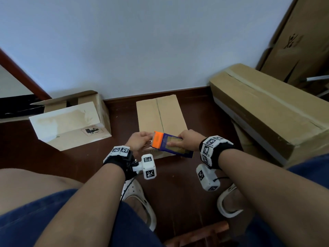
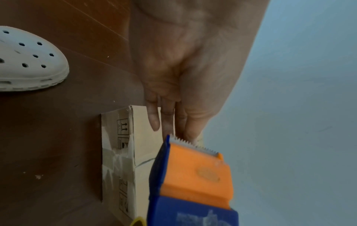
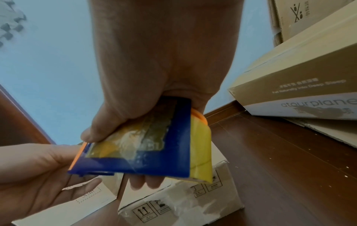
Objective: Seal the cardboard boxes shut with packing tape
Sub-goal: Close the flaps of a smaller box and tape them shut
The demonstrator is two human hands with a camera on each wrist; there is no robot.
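Observation:
A blue and orange tape dispenser (image 1: 170,143) (image 2: 193,175) (image 3: 150,152) with a yellow roll (image 3: 201,145) hovers over the near end of a small closed cardboard box (image 1: 160,113) (image 2: 142,137) (image 3: 183,201) on the floor. My right hand (image 1: 178,141) (image 3: 117,157) grips the blue body, thumb on top and fingers underneath. My left hand (image 1: 144,139) (image 2: 173,130) (image 3: 77,165) reaches with straight fingers to the orange cutter end, its tips at the toothed blade. Whether it holds a tape end is hidden. The box's top seam shows no fresh tape, and old tape scraps cling to its near face.
An open-flapped box (image 1: 71,125) lies to the left. A long taped box (image 1: 267,107) sits on the right with tall cardboard (image 1: 299,41) behind it. My feet in white clogs (image 1: 138,198) rest on the dark wooden floor (image 1: 178,184). The wall is close behind the boxes.

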